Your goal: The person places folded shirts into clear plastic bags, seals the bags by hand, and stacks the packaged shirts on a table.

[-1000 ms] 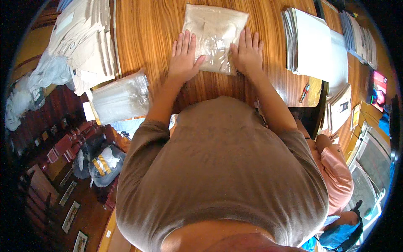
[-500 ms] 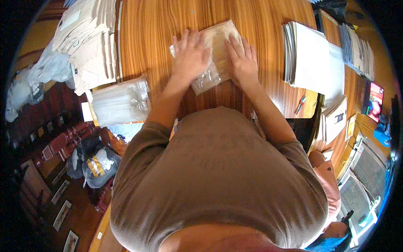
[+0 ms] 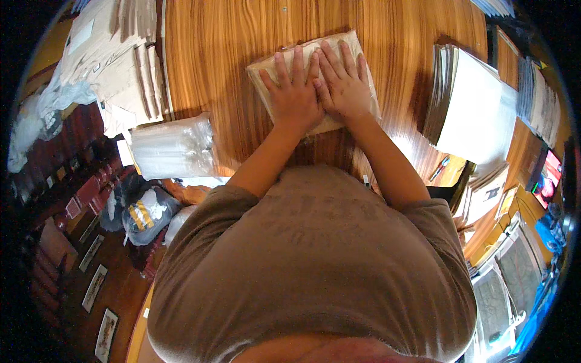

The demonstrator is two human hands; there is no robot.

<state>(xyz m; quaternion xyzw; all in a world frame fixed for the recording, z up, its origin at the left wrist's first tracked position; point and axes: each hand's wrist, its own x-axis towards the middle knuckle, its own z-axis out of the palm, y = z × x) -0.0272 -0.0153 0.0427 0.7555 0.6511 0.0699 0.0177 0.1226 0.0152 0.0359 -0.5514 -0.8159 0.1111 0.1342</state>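
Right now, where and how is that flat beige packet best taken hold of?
Probably grip the plastic-wrapped beige packet by its left and right edges, coming low from either side: it lies flat on the wooden table, those edges showing beyond the left hand and right hand, which cover its middle.

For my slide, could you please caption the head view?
Hands lying flat on a beige packet, wood-grain table beneath.

no readable text, shirt print [image 3: 315, 235] too faded
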